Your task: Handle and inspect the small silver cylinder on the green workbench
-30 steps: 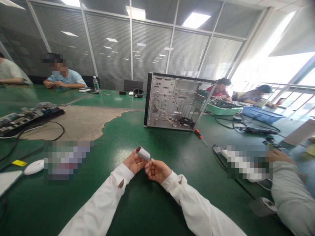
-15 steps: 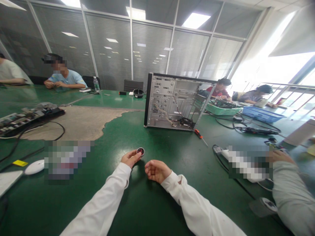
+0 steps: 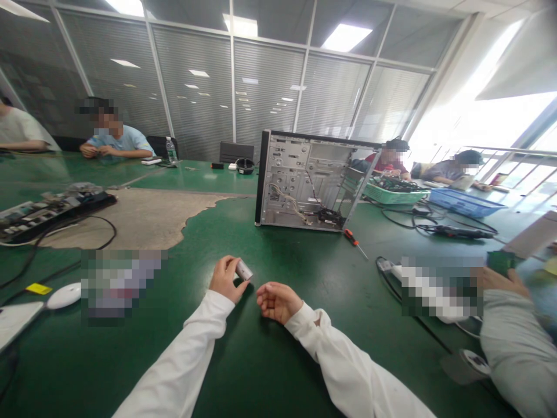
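Note:
My left hand [image 3: 225, 278] grips a short silver cylinder [image 3: 244, 270] between thumb and fingers, a little above the green tabletop [image 3: 261, 360]. The cylinder lies tilted, its side toward me. I cannot tell what kind of part it is. Just to the right, my right hand [image 3: 278, 303] rests on the table with its fingers loosely curled and the palm partly showing; nothing is visible in it. Beyond both hands stands an opened computer case [image 3: 311, 180], its bare metal inside and some cables showing. By its lower right corner lies an orange-handled screwdriver [image 3: 355, 242].
At right, a co-worker's sleeve [image 3: 511, 331] and hand are near a white power strip [image 3: 439, 296] and a roll of tape [image 3: 467, 366]. Green basket [image 3: 395, 195] and blue basket [image 3: 465, 203] stand behind. A white mouse [image 3: 63, 296] and circuit boards [image 3: 56, 209] lie at left.
My left hand has turned the cylinder, so its silver side shows instead of its round end with red and dark inside. My right hand has stayed put. A green board now shows by the co-worker's hand.

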Tool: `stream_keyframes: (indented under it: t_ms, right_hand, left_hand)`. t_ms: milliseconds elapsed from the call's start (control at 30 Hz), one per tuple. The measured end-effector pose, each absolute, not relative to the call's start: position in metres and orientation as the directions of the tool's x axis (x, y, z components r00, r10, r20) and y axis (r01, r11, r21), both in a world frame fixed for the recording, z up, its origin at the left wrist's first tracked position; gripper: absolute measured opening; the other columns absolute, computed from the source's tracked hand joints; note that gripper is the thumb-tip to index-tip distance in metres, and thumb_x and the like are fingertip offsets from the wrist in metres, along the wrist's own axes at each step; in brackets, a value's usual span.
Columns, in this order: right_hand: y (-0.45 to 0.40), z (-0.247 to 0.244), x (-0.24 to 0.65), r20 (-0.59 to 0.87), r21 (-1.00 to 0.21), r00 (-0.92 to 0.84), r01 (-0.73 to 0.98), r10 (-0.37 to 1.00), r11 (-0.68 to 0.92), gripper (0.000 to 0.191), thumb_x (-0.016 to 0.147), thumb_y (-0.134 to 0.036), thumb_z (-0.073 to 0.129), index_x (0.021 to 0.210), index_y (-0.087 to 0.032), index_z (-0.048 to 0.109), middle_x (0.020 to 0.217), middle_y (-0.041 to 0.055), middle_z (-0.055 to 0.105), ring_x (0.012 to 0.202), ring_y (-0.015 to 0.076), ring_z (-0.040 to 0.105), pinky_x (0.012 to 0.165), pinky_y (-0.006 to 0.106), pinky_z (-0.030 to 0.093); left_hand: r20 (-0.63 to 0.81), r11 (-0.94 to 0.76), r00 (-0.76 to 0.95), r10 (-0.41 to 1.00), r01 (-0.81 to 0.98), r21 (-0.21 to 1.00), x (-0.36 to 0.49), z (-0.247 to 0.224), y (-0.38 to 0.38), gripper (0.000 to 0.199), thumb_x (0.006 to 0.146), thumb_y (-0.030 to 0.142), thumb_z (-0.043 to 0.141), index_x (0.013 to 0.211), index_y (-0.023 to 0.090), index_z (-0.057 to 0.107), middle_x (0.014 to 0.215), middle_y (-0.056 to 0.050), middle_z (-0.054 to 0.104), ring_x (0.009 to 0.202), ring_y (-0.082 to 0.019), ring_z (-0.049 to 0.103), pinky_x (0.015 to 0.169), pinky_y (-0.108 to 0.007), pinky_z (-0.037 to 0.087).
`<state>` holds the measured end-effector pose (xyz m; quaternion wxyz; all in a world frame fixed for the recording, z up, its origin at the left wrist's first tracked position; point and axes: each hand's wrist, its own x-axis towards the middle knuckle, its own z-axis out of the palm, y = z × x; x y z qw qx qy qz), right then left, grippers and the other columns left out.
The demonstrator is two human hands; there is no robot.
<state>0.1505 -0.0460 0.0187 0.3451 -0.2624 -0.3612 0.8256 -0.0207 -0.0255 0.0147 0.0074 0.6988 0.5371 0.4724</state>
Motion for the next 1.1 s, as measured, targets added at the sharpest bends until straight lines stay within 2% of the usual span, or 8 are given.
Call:
stream_keyframes:
  t_ms: [67,200,367,533,667,833,1033,1100]
  right_hand:
    - [-0.046,0.018,0.15,-0.181,-0.777,-0.624,-0.383,0.76,-0.499,0.021,0.067,-0.031,0.055,0.074,-0.011,0.056,0.061,0.0021,0.059,0.049,0.0076,0.051,0.051,0.023,0.039]
    - [-0.045,0.018,0.151,-0.174,-0.778,-0.626,-0.386,0.76,-0.496,0.021,0.068,-0.03,0.054,0.075,-0.011,0.057,0.061,0.0025,0.059,0.049,0.0075,0.052,0.051,0.023,0.04]
    - [-0.045,0.018,0.15,-0.19,-0.775,-0.618,-0.383,0.763,-0.503,0.02,0.067,-0.03,0.054,0.074,-0.011,0.056,0.06,0.0026,0.06,0.049,0.0075,0.052,0.05,0.023,0.04]
    - [-0.046,0.018,0.15,-0.193,-0.778,-0.614,-0.379,0.765,-0.501,0.02,0.067,-0.03,0.054,0.074,-0.011,0.056,0.06,0.003,0.06,0.049,0.0076,0.052,0.05,0.023,0.04]
    - [-0.046,0.019,0.15,-0.186,-0.782,-0.614,-0.381,0.767,-0.494,0.021,0.067,-0.03,0.055,0.074,-0.011,0.056,0.06,0.0029,0.059,0.048,0.0074,0.052,0.05,0.022,0.04]
    - [-0.045,0.018,0.15,-0.188,-0.792,-0.62,-0.363,0.762,-0.491,0.023,0.066,-0.032,0.056,0.075,-0.012,0.056,0.061,0.0019,0.059,0.049,0.0069,0.051,0.052,0.023,0.04]
    - [-0.045,0.016,0.15,-0.166,-0.794,-0.622,-0.376,0.766,-0.477,0.021,0.068,-0.031,0.054,0.074,-0.011,0.055,0.06,0.0023,0.059,0.049,0.0074,0.052,0.05,0.022,0.041]
    - [-0.045,0.016,0.15,-0.161,-0.794,-0.62,-0.381,0.768,-0.474,0.02,0.068,-0.03,0.054,0.074,-0.011,0.055,0.06,0.0025,0.059,0.049,0.0073,0.052,0.049,0.022,0.041]
  left_hand:
    - [0.643,-0.463,0.133,0.755,0.802,0.377,-0.023,0.017,-0.027,0.047,0.054,0.016,0.061,0.099,0.011,0.051,0.098,-0.014,0.044,0.091,-0.027,0.042,0.082,-0.04,0.035]
    - [0.596,-0.531,0.316,0.738,0.817,0.224,-0.023,0.02,-0.027,0.045,0.058,0.011,0.055,0.103,0.009,0.048,0.102,-0.017,0.042,0.093,-0.028,0.041,0.082,-0.042,0.035]
    - [0.592,-0.63,0.468,0.657,0.771,0.09,-0.021,0.02,-0.025,0.045,0.058,0.004,0.053,0.102,0.015,0.048,0.102,-0.014,0.045,0.098,-0.027,0.04,0.083,-0.042,0.037]
    - [0.58,-0.637,0.575,0.577,0.761,-0.121,-0.019,0.02,-0.027,0.046,0.053,0.009,0.063,0.096,0.007,0.05,0.098,-0.017,0.045,0.095,-0.028,0.042,0.081,-0.04,0.04]
    - [0.58,-0.629,0.581,0.57,0.764,-0.147,-0.022,0.016,-0.025,0.057,0.043,0.017,0.071,0.096,0.01,0.05,0.099,-0.015,0.044,0.094,-0.028,0.042,0.08,-0.04,0.041]
    - [0.579,-0.662,0.611,0.539,0.733,-0.157,-0.023,0.016,-0.025,0.059,0.043,0.019,0.072,0.097,0.012,0.049,0.099,-0.014,0.044,0.094,-0.027,0.042,0.079,-0.04,0.041]
    - [0.647,-0.732,0.636,0.421,0.659,-0.173,-0.016,0.03,-0.035,0.022,0.067,0.022,0.054,0.088,0.013,0.053,0.09,-0.012,0.049,0.086,-0.02,0.046,0.075,-0.035,0.043]
    - [0.667,-0.747,0.624,0.407,0.648,-0.15,-0.014,0.033,-0.039,0.017,0.072,0.019,0.047,0.086,0.014,0.053,0.087,-0.01,0.05,0.083,-0.018,0.047,0.074,-0.032,0.044]
